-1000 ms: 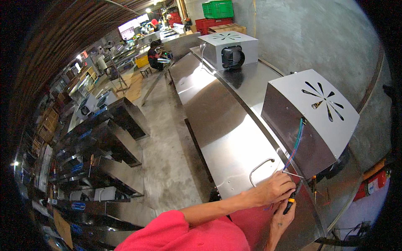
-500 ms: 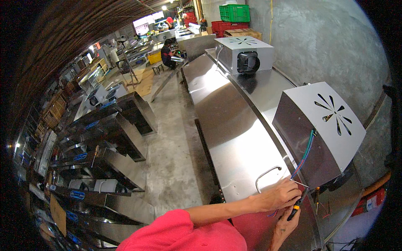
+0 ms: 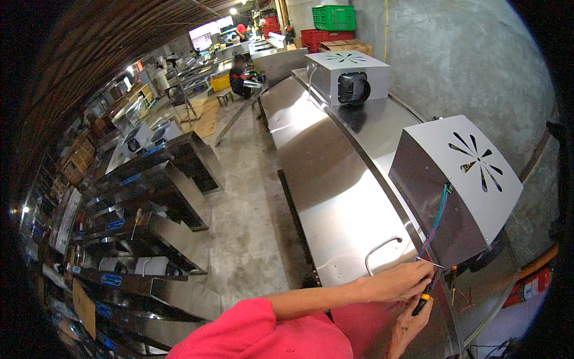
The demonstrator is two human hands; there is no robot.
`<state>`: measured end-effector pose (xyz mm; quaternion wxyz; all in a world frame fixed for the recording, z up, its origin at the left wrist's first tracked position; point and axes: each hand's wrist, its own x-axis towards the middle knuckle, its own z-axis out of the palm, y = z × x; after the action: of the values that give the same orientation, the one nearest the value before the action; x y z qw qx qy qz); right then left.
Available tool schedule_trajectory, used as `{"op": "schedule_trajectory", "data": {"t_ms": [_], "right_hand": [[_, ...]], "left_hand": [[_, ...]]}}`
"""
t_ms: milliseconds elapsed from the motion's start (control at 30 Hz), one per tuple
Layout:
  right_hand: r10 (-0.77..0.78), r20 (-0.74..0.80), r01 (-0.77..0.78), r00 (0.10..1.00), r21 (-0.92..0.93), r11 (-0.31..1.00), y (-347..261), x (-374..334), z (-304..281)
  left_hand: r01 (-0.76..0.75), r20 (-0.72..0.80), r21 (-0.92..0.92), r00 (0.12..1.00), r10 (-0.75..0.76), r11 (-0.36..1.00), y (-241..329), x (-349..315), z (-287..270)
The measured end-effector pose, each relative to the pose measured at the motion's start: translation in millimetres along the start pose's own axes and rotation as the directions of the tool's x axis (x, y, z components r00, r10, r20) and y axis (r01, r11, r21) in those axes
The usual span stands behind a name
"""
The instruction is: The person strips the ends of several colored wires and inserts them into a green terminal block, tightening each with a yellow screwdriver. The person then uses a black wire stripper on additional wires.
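Observation:
My left hand (image 3: 402, 281) is closed around the lower end of a bundle of coloured wires (image 3: 439, 214), blue-green and red. The wires come out of the side of a grey metal box (image 3: 472, 167) with a petal-shaped vent. A thin pale strand (image 3: 431, 262) sticks out past the left fingers. Just below, my right hand (image 3: 408, 328) grips a hand tool with a black and yellow handle (image 3: 422, 301); its working end is hidden by my fingers. Both hands meet over the near end of a long shiny steel hood (image 3: 332, 203), beside its bent metal handle (image 3: 372, 257).
A second vented box (image 3: 353, 75) stands farther along the steel. A screwdriver (image 3: 454, 278) is upright right of my hands, near loose red wires (image 3: 466, 302). Dark steel units (image 3: 173, 239) line the left. Beyond the aisle, a person (image 3: 239, 78) crouches; crates (image 3: 333, 19) are stacked behind.
My left hand has shifted slightly right and down, the wire ends with it. The right hand with the tool has turned a little and stays close below.

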<state>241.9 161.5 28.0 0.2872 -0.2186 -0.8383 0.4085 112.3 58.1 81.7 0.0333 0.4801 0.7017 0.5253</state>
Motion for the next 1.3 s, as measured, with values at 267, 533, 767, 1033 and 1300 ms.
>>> {"op": "schedule_trajectory", "data": {"t_ms": [267,533,767,1033,1300], "right_hand": [[0.033,0.060,-0.036,0.998,0.055,0.998,8,6,-5],[0.123,0.132,-0.151,0.983,0.223,0.963,-7,6,-16],[0.198,0.286,-0.304,0.938,0.397,0.866,-20,9,-28],[0.084,0.288,-0.176,0.954,0.310,0.934,-19,21,-22],[0.043,0.318,-0.159,0.947,0.346,0.925,-23,31,-34]], "left_hand": [[0.093,0.365,-0.031,0.928,-0.076,0.995,0,25,-25],[0.066,0.323,-0.141,0.946,-0.017,0.988,-7,26,-19],[0.090,0.400,-0.082,0.915,-0.050,0.993,1,32,-26],[0.270,0.388,-0.025,0.890,-0.239,0.963,11,38,-37],[0.180,0.195,0.158,0.958,-0.209,0.971,1,33,-20]]}}
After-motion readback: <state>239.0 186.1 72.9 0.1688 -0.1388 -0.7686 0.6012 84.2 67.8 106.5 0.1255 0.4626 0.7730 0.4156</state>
